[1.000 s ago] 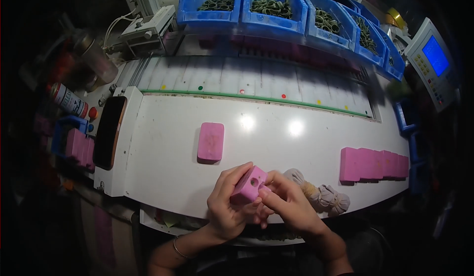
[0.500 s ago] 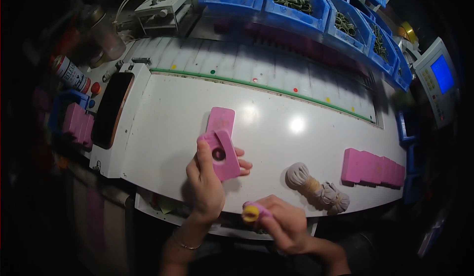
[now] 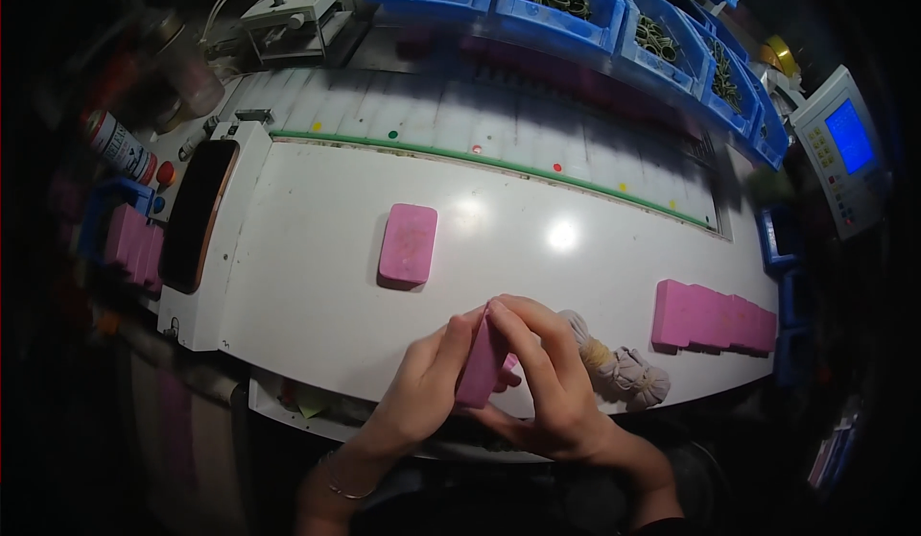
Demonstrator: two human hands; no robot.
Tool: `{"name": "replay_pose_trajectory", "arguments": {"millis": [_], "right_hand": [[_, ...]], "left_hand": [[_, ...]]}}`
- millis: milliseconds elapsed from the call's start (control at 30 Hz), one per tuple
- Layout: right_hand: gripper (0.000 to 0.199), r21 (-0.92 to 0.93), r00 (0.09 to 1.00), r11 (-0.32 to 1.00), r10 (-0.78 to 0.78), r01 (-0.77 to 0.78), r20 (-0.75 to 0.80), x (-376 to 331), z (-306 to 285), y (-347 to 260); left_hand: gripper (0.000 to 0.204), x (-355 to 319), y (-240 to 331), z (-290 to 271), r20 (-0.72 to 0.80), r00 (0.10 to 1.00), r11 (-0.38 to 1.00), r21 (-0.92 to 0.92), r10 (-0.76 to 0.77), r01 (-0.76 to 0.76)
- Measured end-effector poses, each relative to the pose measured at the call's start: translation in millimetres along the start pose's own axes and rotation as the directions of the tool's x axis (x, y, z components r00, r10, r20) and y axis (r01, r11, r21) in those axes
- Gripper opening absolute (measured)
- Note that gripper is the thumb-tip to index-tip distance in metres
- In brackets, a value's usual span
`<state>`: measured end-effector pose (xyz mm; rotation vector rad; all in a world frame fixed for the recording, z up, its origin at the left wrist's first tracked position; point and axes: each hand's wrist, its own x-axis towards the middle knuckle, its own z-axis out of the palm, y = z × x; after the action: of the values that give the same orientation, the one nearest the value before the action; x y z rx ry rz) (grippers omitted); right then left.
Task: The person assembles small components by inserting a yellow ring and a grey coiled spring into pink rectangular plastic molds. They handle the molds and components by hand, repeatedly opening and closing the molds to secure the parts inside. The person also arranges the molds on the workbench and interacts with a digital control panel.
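Pinching pink block (image 3: 482, 371) between inward-angled left hand (image 3: 419, 382) and right hand (image 3: 564, 400); covering much of its right side.

One left hand (image 3: 413, 382), one right hand (image 3: 566, 406). One held pink block (image 3: 482, 368), one lone pink block (image 3: 410, 245). One phone (image 3: 199, 214), one spray can (image 3: 120, 147), one screen (image 3: 848, 138). Three yellow dots (image 3: 622, 187), two red dots (image 3: 557, 167), one green dot (image 3: 393, 134).

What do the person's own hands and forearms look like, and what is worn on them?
The left hand and right hand wear no gloves. A thin, silvery bracelet circles the left forearm near the wrist. A dark sleeve seems to begin near the right elbow, but shadow makes this unclear.
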<state>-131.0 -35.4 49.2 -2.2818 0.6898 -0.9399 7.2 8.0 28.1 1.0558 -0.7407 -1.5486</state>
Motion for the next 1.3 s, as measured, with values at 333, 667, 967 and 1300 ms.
{"name": "replay_pose_trajectory", "arguments": {"millis": [333, 667, 967, 1300], "right_hand": [[0.042, -0.493, 0.924, 0.868, -0.234, 0.058, -0.304, -19, 19, 2], [0.032, 0.006, 0.971, 0.978, 0.205, -0.207, 0.121, -22, -9, -22], [0.022, -0.167, 0.998, 0.986, 0.01, -0.019, -0.054, -10, 0, -2], [0.016, 0.229, 0.951, 0.962, 0.203, -0.149, -0.232, -19, 0, -6]], "left_hand": [[0.058, -5, -15, 14, -0.105, 0.992, 0.973, -0.225, -0.065, 0.04], [0.065, 8, -20, 4, -0.183, 0.981, 0.989, -0.139, -0.072, 0.047], [0.055, 2, -11, 6, -0.241, 0.963, 0.981, 0.176, 0.118, -0.077], [0.06, 7, -23, 3, 0.024, 0.958, 0.865, -0.425, -0.286, 0.268]]}}
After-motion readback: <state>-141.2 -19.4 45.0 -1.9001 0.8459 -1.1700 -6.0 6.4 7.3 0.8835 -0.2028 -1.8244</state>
